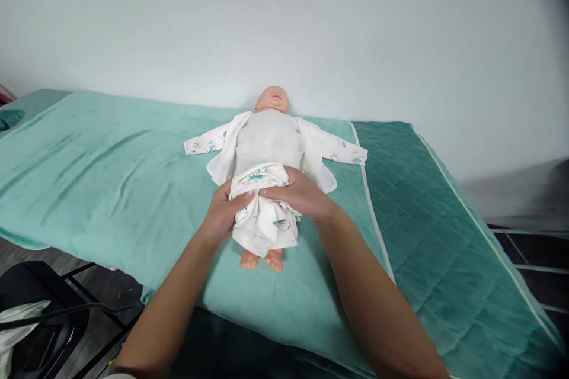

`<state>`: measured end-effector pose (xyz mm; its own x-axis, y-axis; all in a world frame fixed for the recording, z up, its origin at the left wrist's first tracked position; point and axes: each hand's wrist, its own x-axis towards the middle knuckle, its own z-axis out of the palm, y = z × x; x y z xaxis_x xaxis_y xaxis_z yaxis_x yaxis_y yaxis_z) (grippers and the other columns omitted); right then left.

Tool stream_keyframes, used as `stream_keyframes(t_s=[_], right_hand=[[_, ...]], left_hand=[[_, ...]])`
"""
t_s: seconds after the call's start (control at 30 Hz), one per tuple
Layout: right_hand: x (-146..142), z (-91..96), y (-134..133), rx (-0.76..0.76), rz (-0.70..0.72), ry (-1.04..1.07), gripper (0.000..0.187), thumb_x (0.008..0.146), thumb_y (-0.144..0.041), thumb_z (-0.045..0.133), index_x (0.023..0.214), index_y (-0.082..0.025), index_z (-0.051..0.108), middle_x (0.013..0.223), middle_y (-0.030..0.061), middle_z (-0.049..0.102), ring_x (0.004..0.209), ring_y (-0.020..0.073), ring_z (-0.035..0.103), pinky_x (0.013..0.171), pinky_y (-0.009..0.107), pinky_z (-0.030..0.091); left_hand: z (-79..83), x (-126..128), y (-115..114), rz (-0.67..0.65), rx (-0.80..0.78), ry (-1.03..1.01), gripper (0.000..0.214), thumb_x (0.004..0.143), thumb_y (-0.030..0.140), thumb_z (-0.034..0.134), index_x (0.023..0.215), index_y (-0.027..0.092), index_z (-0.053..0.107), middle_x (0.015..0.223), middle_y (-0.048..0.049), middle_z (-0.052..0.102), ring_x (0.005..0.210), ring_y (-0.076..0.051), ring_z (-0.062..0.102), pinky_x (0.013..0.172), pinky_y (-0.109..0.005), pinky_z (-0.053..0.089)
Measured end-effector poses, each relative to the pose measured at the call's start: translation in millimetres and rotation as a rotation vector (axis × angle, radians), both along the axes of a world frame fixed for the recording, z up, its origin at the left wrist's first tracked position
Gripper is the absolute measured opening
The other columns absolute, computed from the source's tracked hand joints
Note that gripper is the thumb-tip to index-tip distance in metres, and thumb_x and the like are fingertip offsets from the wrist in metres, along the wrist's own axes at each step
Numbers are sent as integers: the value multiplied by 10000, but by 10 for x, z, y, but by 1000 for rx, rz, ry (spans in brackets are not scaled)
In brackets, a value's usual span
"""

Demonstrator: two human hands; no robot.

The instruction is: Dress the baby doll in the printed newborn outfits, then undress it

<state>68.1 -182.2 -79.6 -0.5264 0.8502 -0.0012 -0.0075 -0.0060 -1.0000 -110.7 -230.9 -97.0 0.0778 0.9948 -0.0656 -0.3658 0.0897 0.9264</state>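
A baby doll point(272, 99) lies on its back, head toward the wall and feet toward me. An open white printed jacket point(323, 166) is on it, sleeves spread to both sides, over a white torso. White printed baby pants point(267, 222) are bunched around its hips and legs, with the bare feet point(274, 260) showing below. My left hand point(224, 210) grips the pants at their left side, thumb on top. On the right side my right hand point(306, 192) grips the same cloth, its thumb near the middle. Most of the fingers are hidden under the cloth.
A light green blanket point(111, 172) covers the bed beneath the doll. Darker quilted bedding point(427, 207) shows at the right. A pale wall point(311, 29) rises behind. At the lower left stands a black chair point(40, 290) with a pale cloth point(22, 325) on it.
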Motion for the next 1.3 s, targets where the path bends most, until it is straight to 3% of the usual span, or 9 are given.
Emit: stream_keyframes(t_s=[0.1, 0.23, 0.4, 0.5, 0.7, 0.87, 1.03, 1.17, 1.3], right_hand=[[-3, 108, -26, 115, 36, -161, 302, 768, -320, 753, 1035, -186, 705, 1027, 31, 737, 938, 212, 674, 797, 323, 525], [-15, 168, -44, 223, 137, -376, 138, 719, -256, 682, 837, -191, 653, 821, -17, 673, 756, 170, 611, 664, 271, 458], [-45, 136, -54, 370, 178, -537, 122, 687, -237, 680, 798, -196, 649, 792, -17, 677, 733, 168, 598, 627, 257, 392], [-45, 133, -62, 410, 224, -579, 139, 688, -251, 718, 801, -199, 655, 809, -14, 696, 744, 171, 609, 632, 255, 380], [-47, 163, -100, 480, 297, -720, 129, 714, -297, 751, 760, -212, 665, 778, -9, 697, 705, 168, 590, 612, 274, 331], [-93, 159, -148, 551, 323, -875, 107, 719, -287, 761, 754, -224, 682, 771, 22, 718, 671, 181, 587, 598, 301, 282], [-129, 164, -181, 575, 356, -970, 222, 736, -439, 773, 786, -235, 701, 801, 21, 736, 713, 189, 619, 599, 294, 275], [-153, 195, -210, 585, 374, -1045, 270, 777, -496, 733, 809, -231, 696, 816, 11, 739, 730, 174, 627, 593, 285, 260], [-160, 185, -224, 624, 367, -1045, 306, 817, -526, 692, 787, -222, 677, 802, 25, 732, 743, 187, 630, 592, 293, 243]], left_hand=[[-4, 17, -292, 26, -19, 27, 407, 740, 433, 827, 1023, 158, 726, 839, -50, 730, 694, -159, 644, 622, -262, 494], [42, 32, -663, 9, -135, 77, 394, 712, 473, 829, 915, 158, 707, 634, 3, 607, 497, -101, 462, 484, -255, 365], [235, 140, -991, 157, -242, 18, 317, 742, 455, 802, 835, 163, 717, 750, -27, 639, 660, -137, 520, 612, -270, 432], [298, 223, -1163, 188, -286, -33, 277, 786, 427, 777, 933, 193, 752, 842, -41, 694, 744, -162, 580, 690, -280, 472], [198, 427, -1454, 265, -369, -131, 343, 795, 405, 779, 1111, 275, 755, 1110, -50, 744, 987, -230, 679, 886, -339, 525], [-98, 453, -1586, 424, -416, -70, 304, 764, 448, 811, 989, 250, 758, 978, -32, 744, 893, -204, 661, 815, -305, 509], [-364, 227, -1604, 510, -342, 85, 306, 790, 467, 788, 965, 222, 736, 900, -12, 707, 881, -169, 609, 806, -258, 479], [-380, 61, -1532, 452, -311, 204, 374, 814, 501, 756, 1003, 181, 714, 897, -20, 674, 844, -149, 560, 757, -243, 449], [-305, 10, -1474, 315, -340, 173, 348, 859, 513, 709, 882, 168, 670, 831, -14, 623, 783, -134, 514, 707, -242, 411]])
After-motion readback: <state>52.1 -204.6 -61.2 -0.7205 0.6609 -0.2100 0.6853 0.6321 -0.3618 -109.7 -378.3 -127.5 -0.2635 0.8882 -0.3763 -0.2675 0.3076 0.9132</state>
